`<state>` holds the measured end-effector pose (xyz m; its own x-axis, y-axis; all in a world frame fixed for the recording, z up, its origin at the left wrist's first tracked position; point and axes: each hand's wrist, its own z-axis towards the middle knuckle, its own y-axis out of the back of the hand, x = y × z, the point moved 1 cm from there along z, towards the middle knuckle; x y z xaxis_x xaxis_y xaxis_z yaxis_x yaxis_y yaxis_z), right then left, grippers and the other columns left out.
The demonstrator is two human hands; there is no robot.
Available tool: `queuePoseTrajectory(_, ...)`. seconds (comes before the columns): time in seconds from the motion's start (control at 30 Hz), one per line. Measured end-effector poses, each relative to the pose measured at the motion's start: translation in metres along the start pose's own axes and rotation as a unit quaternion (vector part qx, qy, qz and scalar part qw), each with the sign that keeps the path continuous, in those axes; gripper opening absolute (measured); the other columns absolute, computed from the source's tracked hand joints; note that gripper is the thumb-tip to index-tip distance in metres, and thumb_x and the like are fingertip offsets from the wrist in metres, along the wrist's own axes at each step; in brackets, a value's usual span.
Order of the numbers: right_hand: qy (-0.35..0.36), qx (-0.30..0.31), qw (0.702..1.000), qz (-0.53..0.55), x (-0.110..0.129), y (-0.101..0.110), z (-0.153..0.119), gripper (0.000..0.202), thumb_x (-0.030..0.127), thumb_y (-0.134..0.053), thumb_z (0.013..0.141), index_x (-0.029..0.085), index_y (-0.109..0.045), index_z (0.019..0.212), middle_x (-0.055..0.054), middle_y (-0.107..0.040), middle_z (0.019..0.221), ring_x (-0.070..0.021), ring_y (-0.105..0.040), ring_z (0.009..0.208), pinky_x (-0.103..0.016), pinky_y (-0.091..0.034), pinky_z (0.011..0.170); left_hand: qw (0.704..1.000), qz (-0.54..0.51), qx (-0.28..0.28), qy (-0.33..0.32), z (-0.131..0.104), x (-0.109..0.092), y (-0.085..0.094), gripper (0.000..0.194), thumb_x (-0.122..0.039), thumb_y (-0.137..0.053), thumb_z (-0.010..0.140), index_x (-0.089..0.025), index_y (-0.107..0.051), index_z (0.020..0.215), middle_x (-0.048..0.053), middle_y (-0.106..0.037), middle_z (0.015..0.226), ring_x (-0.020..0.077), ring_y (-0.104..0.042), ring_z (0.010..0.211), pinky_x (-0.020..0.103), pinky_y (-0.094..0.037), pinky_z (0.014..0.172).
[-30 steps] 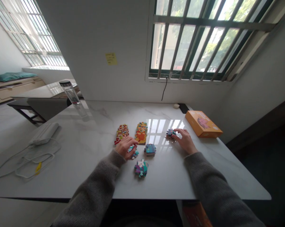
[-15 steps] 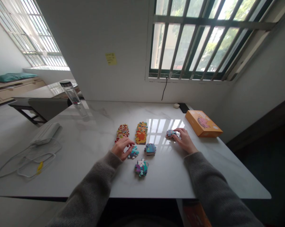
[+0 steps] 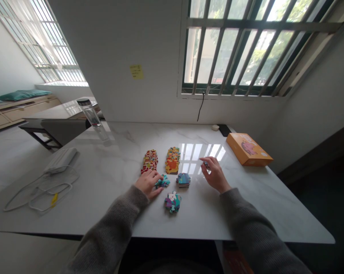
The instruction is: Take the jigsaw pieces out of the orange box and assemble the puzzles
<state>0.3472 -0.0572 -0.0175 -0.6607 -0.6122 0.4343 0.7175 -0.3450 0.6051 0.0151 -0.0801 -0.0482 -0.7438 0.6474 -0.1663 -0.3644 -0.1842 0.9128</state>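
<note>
My left hand [image 3: 148,183] rests low at the table's middle, thumb and fingers closed around the left side of some teal puzzle pieces [image 3: 164,181], partly hiding them. To the right, my right hand [image 3: 215,176] curls over puzzle pieces [image 3: 206,164]; only a small edge shows between thumb and fingers, so their number is hidden. Between the hands sits a neat stack of blue puzzle pieces [image 3: 183,180]. Closer to me is a pile of teal, purple and white puzzle pieces [image 3: 172,202]. Beyond my left hand lie overlapping rows of red puzzle pieces [image 3: 149,160] and orange puzzle pieces [image 3: 172,160].
An orange box [image 3: 248,149] stands at the right, with a black phone [image 3: 224,130] and a small white object [image 3: 215,127] behind it. A clear bottle [image 3: 89,113] is at the back left. A white device [image 3: 61,160] and its cable [image 3: 50,208] lie at the left.
My left hand has lowered around the teal pieces. My right hand has closed over the pieces at the right and now covers most of them. The view has shifted slightly.
</note>
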Motion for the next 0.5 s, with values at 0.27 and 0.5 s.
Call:
queuePoseTrajectory(0.27, 0.011, 0.012, 1.000, 0.003, 0.011, -0.006, -0.001, 0.028, 0.019, -0.050, 0.094, 0.024, -0.059, 0.120, -0.009, -0.061, 0.105, -0.0279, -0.056, 0.102, -0.049, -0.050, 0.090, 0.997, -0.049, -0.059, 0.014, 0.004, -0.003, 0.006, 0.027, -0.012, -0.063, 0.070, -0.020, -0.057, 0.096, 0.006, -0.061, 0.092, 0.0247, -0.054, 0.088, 0.040, -0.049, 0.083)
queuePoseTrajectory(0.5, 0.029, 0.031, 0.999, 0.010, 0.021, -0.012, -0.003, 0.030, 0.018, -0.049, 0.094, 0.024, -0.058, 0.122, -0.009, -0.063, 0.107, -0.0288, -0.057, 0.103, -0.052, -0.045, 0.097, 1.000, -0.006, 0.029, -0.005, 0.012, 0.001, 0.007, 0.028, -0.016, -0.065, 0.070, -0.022, -0.060, 0.097, 0.007, -0.063, 0.109, 0.0269, -0.052, 0.098, 0.042, -0.046, 0.089)
